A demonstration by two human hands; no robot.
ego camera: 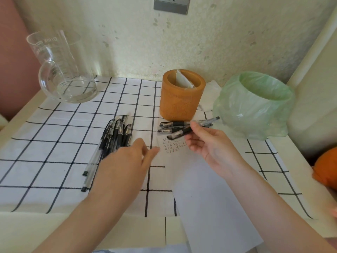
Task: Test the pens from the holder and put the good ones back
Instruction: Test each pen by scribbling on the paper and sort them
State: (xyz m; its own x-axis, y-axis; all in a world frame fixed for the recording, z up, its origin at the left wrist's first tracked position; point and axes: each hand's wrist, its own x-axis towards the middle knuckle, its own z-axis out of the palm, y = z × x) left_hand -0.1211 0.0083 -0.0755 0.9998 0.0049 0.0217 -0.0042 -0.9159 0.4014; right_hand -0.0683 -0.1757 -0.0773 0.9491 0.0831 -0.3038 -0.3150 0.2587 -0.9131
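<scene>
- Notably, right hand (206,143) pinched a capped pen (179,133) over the paper (209,189), likely just tested.
- Left hand (127,161) open, empty, reaching toward left pens (116,132), probably the untested lot.
- Second pile (171,126) lay just before the holder (182,94); sorted, I'd guess.
- Paper's test marks and the jug (62,70) lettering unreadable.

A glass jug (62,70) stands far left on the checked cloth (54,139), a green-lined bin (255,105) far right.
</scene>
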